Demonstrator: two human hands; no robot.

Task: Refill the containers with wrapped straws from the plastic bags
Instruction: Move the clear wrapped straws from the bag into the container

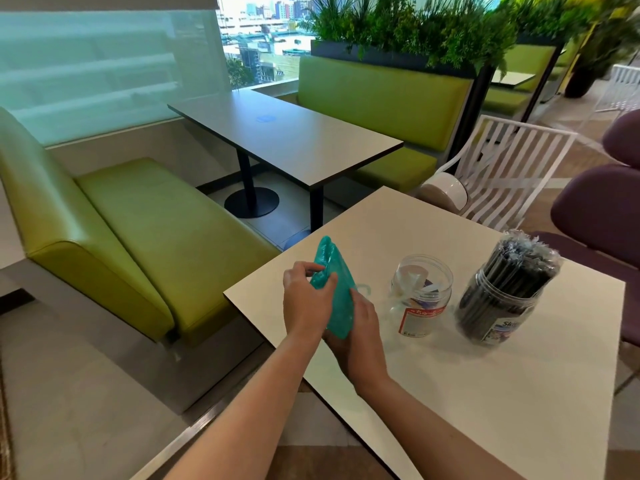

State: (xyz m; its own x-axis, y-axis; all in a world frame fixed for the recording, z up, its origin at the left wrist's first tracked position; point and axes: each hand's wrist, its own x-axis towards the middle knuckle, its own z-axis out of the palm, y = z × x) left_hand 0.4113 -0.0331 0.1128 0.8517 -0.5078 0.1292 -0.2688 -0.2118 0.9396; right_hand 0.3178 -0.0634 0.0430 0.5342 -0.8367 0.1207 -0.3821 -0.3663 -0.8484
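A teal plastic bag (337, 289) stands upright between my hands above the white table's (485, 393) near left corner. My left hand (304, 299) pinches its upper left edge with thumb and fingers. My right hand (360, 327) grips the bag's lower part from behind and below. What the bag holds is hidden. To the right stands a clear jar (420, 296) with a red-and-white label, nearly empty. Further right, a second clear jar (502, 292) is packed with dark wrapped straws that stick out above its rim.
A white slatted chair (509, 168) stands at the table's far side and purple chairs (595, 209) on the right. To the left are a green bench (138, 230) and a brown table (287, 136). Planters (398, 32) line the back.
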